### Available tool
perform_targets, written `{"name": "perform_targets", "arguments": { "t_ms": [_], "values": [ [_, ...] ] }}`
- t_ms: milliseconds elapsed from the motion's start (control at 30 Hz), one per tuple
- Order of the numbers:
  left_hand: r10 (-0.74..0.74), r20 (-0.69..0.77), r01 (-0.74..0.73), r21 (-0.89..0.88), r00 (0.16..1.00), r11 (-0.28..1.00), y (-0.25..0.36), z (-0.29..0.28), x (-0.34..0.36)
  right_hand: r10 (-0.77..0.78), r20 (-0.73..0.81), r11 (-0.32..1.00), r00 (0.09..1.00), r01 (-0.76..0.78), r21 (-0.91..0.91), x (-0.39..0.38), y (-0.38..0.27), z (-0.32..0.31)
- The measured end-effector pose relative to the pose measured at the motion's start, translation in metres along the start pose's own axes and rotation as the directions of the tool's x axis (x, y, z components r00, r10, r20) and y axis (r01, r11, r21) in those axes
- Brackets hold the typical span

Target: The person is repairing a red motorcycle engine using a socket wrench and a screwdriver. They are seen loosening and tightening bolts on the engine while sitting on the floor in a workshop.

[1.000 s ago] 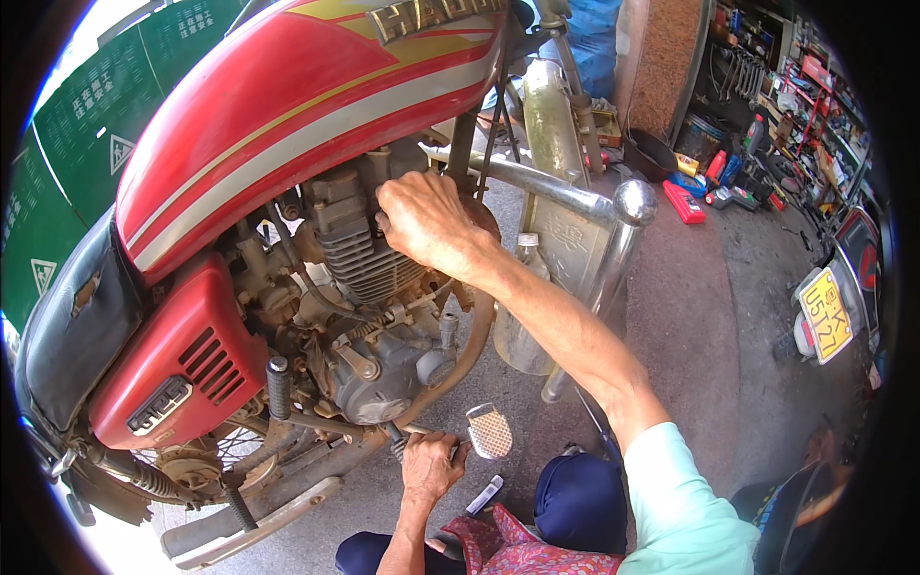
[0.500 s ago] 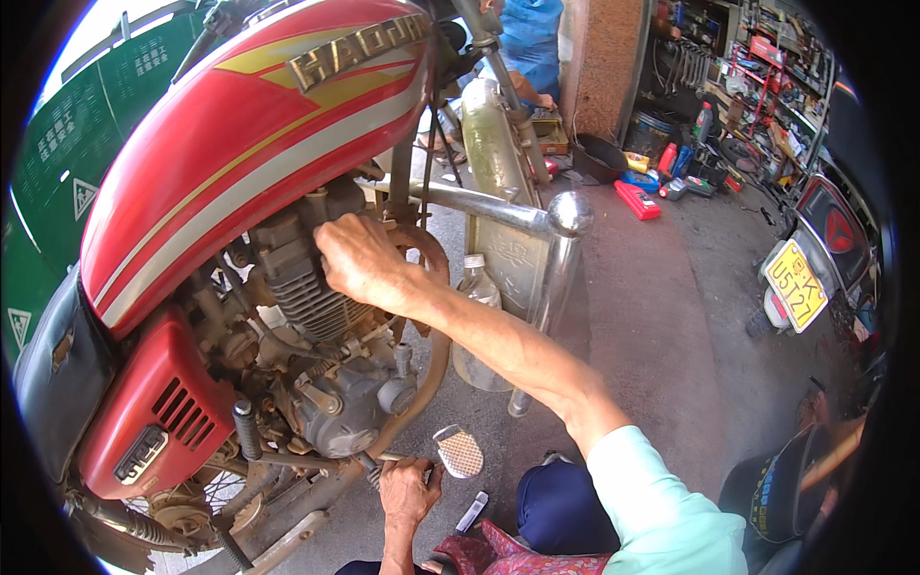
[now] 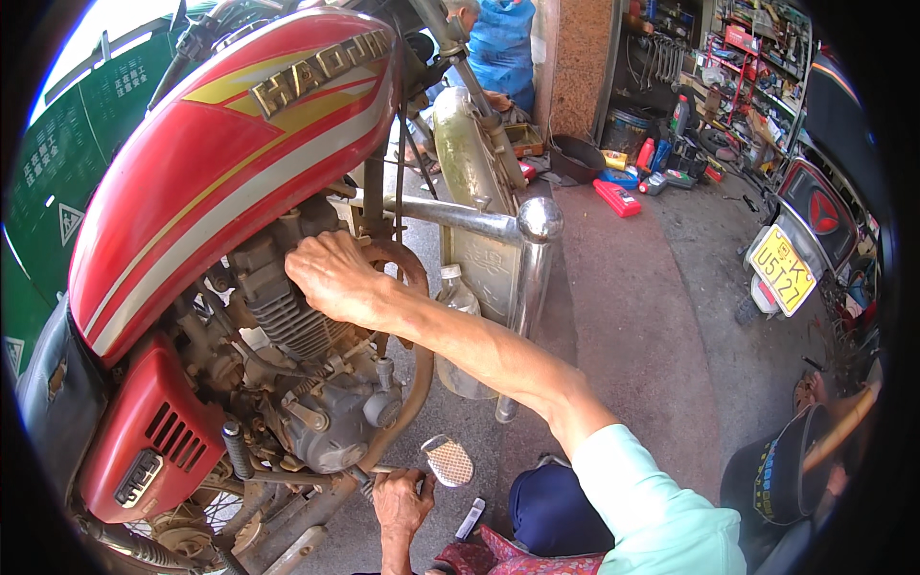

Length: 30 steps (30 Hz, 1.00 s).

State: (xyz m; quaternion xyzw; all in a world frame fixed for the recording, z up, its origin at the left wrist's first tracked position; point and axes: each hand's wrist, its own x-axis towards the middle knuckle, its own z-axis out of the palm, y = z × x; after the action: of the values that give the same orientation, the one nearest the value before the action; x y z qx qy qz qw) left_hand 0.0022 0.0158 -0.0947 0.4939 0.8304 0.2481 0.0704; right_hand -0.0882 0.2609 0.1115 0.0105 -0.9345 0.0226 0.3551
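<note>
A red motorcycle stands at my left, its fuel tank (image 3: 240,163) striped in yellow and white. My right hand (image 3: 331,278) is closed against the upper side of the finned engine cylinder (image 3: 287,311); what its fingers hold is hidden behind the knuckles. Low down, my left hand (image 3: 401,503) is curled round a metal bar (image 3: 383,469) beneath the engine case (image 3: 335,436). Just right of that hand is a foot pedal (image 3: 448,462) with a patterned pad. The rubber-covered kick lever (image 3: 237,450) sits further left.
A chrome crash bar (image 3: 525,287) juts out beyond my right forearm, with a plastic bottle (image 3: 458,292) beside it. Bottles and a red case (image 3: 617,198) lie on the far floor. Another motorcycle (image 3: 786,259) is at right, above a dark bucket (image 3: 767,470).
The whole view has shifted, so the motorcycle sits slightly further left and lower. Both hands keep nearly the same places on it.
</note>
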Motion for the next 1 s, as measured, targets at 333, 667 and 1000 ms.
{"name": "perform_targets", "arguments": {
  "t_ms": [333, 667, 1000],
  "values": [
    [0.013, 0.001, -0.013, 0.024, 1.000, 1.000, -0.006, 0.006, -0.001, 0.044, 0.151, 0.999, 0.988, -0.041, -0.022, 0.003, 0.000, -0.003],
    [-0.016, 0.014, 0.016, 0.002, 1.000, 1.000, 0.000, 0.000, 0.000, 0.050, 0.118, 0.999, 0.992, -0.052, 0.012, 0.007, 0.002, -0.011],
    [0.014, 0.027, -0.015, 0.021, 1.000, 1.000, 0.001, -0.005, 0.000, -0.032, 0.139, 0.999, 0.990, 0.027, 0.038, 0.006, 0.011, -0.014]
  ]
}}
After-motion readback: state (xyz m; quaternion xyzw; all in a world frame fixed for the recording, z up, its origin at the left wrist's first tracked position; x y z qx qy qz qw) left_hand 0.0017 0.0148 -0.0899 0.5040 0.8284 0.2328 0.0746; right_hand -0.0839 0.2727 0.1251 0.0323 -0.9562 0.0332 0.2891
